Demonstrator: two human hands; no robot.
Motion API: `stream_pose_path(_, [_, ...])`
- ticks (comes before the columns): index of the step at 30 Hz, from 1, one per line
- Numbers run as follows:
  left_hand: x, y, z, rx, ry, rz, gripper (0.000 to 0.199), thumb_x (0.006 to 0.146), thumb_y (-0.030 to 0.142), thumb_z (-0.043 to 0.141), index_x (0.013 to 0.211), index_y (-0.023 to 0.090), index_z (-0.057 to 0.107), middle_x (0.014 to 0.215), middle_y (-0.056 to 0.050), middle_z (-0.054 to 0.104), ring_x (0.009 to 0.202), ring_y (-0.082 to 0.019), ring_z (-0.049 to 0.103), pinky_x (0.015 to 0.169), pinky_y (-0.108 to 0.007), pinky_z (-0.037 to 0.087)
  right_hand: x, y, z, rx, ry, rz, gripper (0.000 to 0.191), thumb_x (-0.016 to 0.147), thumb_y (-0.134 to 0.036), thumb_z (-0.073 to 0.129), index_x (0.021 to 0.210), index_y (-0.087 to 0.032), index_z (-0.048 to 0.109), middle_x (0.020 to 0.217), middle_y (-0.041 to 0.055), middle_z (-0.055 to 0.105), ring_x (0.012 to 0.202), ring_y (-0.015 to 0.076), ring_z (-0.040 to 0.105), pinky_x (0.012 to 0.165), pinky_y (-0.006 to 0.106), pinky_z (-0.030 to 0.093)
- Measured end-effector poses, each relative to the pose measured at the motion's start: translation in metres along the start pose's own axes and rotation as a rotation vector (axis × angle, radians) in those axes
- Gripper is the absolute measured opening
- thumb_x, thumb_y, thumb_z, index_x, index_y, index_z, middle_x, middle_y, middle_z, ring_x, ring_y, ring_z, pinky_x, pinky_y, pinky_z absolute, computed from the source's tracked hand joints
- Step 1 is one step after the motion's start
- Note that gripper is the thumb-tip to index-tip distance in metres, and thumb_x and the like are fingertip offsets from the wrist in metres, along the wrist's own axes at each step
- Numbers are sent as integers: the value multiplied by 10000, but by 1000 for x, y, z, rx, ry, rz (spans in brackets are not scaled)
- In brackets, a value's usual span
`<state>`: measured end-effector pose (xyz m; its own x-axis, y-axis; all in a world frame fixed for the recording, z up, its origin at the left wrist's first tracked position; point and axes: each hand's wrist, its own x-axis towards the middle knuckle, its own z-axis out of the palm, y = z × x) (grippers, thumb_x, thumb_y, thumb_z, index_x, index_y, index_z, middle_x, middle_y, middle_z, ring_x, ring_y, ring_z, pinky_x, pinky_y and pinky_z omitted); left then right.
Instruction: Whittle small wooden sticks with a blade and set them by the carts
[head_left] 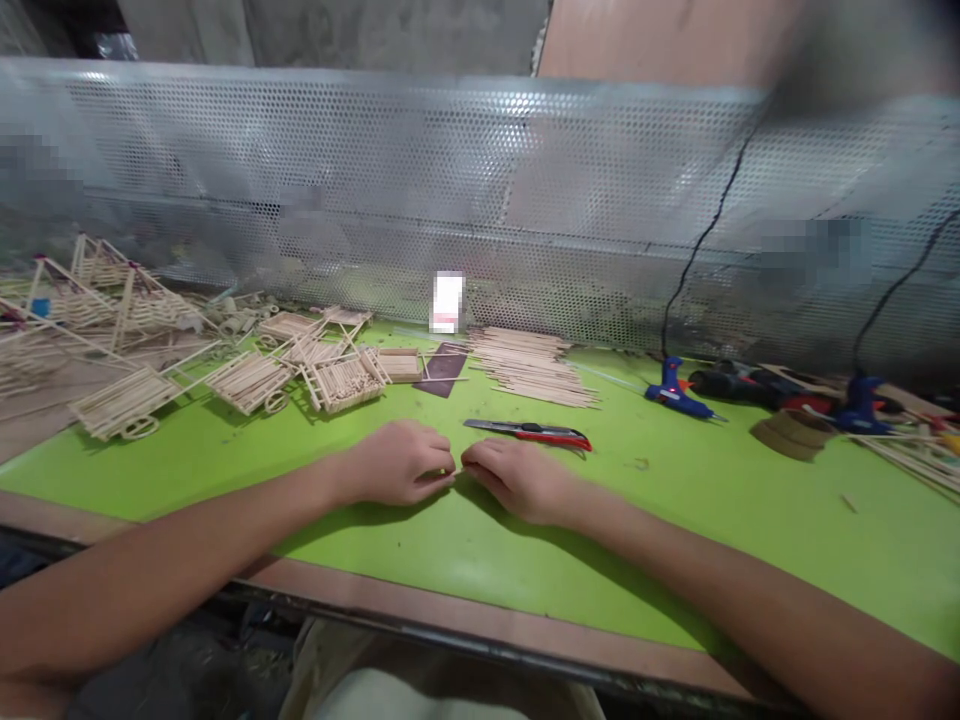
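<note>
My left hand (405, 463) and my right hand (521, 478) rest low over the green tabletop (450, 560), fingertips nearly meeting. Between them shows a short, thin pale piece, pinched at its ends by both hands; most of it is hidden by the fingers. Just behind my right hand lies a red and black box cutter (555, 434), its blade pointing left. Beyond it is a flat pile of thin wooden sticks (529, 362). Several small stick-built carts (251, 380) stand left of my left hand.
A blue glue gun (679, 390) with a black cord lies at the right, and a second one (862, 405) is farther right by a brown round object (793, 433). Dark sandpaper (444, 369) lies near the sticks. A perforated metal panel (360, 190) closes off the back.
</note>
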<state>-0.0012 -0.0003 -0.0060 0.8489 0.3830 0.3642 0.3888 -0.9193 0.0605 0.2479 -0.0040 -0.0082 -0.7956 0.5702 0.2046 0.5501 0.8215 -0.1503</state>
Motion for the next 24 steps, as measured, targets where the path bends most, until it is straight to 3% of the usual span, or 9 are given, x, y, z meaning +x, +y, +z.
stream_pose_path(2, [-1,0,-1,0,-15,-6,265,1027,300,555,881,175,738,811,-50,717,716,-174,636,656,-296,437,1,-2,-1,-26,-47,15,184,1064,-232,497,953,-179,633,892,58,693,767,176,589,657,281,384])
stream_pose_path(6, [-4,1,-5,-46,-27,-39,249,1025,298,561,1122,194,764,991,-57,780,838,-203,706,719,-315,507,2,-2,-1,-109,-103,34,181,1051,-214,512,942,-179,653,891,63,690,795,189,606,691,293,414])
stream_pose_path(9, [-6,2,-5,-103,-67,-12,292,1019,261,560,1237,182,737,1170,-80,779,1021,-238,728,877,-349,557,1,-1,1,-122,-137,14,174,1034,-169,504,996,-175,674,922,73,709,846,203,634,753,306,453])
stream_pose_path(14, [-9,6,-1,-198,-90,29,340,1020,206,527,1303,149,707,1309,-128,726,1226,-268,683,1084,-408,526,1,-1,2,-65,-180,33,200,1005,-128,500,1032,-183,691,929,73,727,859,206,661,777,305,481])
stream_pose_path(20, [-8,6,0,-193,-114,27,339,1027,201,504,1293,137,704,1310,-137,724,1216,-258,696,1061,-384,545,5,-1,-3,-81,-236,52,209,963,-105,535,1037,-193,710,904,72,735,775,200,675,696,291,482])
stream_pose_path(24, [-5,9,-1,-118,-148,37,300,1044,216,489,1240,152,707,1242,-117,756,1106,-234,732,1101,-385,514,8,0,-5,-121,-244,6,203,950,-97,565,1049,-200,709,881,58,738,730,185,676,644,274,462])
